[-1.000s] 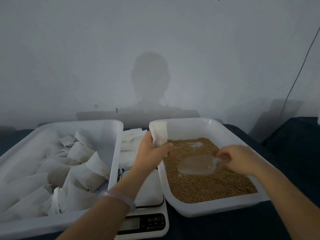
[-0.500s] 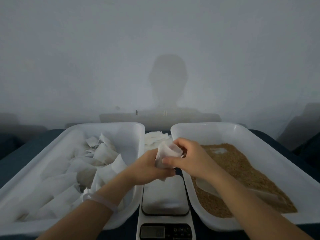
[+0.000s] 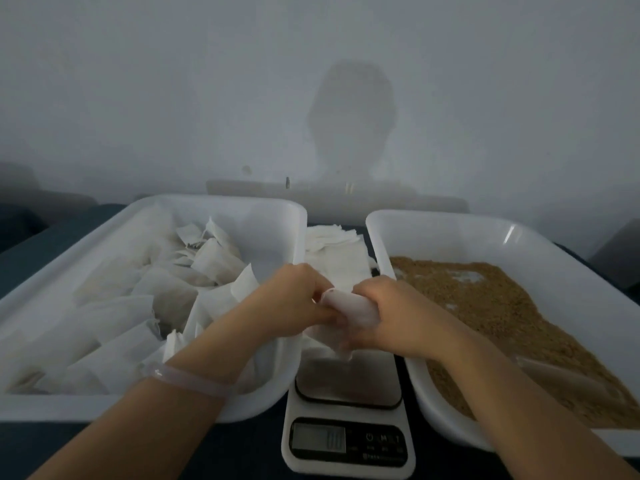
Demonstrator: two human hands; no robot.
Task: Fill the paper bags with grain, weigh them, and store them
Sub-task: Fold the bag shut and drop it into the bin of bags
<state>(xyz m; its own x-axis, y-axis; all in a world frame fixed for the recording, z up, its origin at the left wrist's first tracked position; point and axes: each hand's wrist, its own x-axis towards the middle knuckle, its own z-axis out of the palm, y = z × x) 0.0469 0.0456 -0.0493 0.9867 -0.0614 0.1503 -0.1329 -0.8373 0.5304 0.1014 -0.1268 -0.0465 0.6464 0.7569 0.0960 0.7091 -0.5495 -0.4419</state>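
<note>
We hold the paper bag (image 3: 348,306) between both hands, above the far end of the scale (image 3: 346,393), in the gap between the two tubs. Our left hand (image 3: 294,306) pinches its near-left edge and our right hand (image 3: 394,317) is curled round its right side, so both hands are closed on the one bag and neither is free. The paper is bunched and partly rolled. Its lower corner hangs close over the scale's pan, though we cannot tell whether it touches. We also cannot see into the bag, so we cannot say whether it holds any grain.

To the right, the grain (image 3: 485,306) lies spread in its white tub (image 3: 450,223), and the clear scoop (image 3: 561,379) rests in it near our right forearm, with no hand on it. To the left, the other tub (image 3: 207,202) holds a heap of white bags (image 3: 166,296). A stack of flat bags (image 3: 332,247) sits behind the scale, between the tubs. Everything stands on the dark table (image 3: 225,452).

We judge that we are working on the mouth of the bag, either spreading it open for filling or folding it closed. If we are opening it, the next move needs our right hand to let go and take up the scoop while our left hand keeps the mouth wide over the grain tub. If we are closing it, the bag has to be set squarely on the pan so that it does not tip.
</note>
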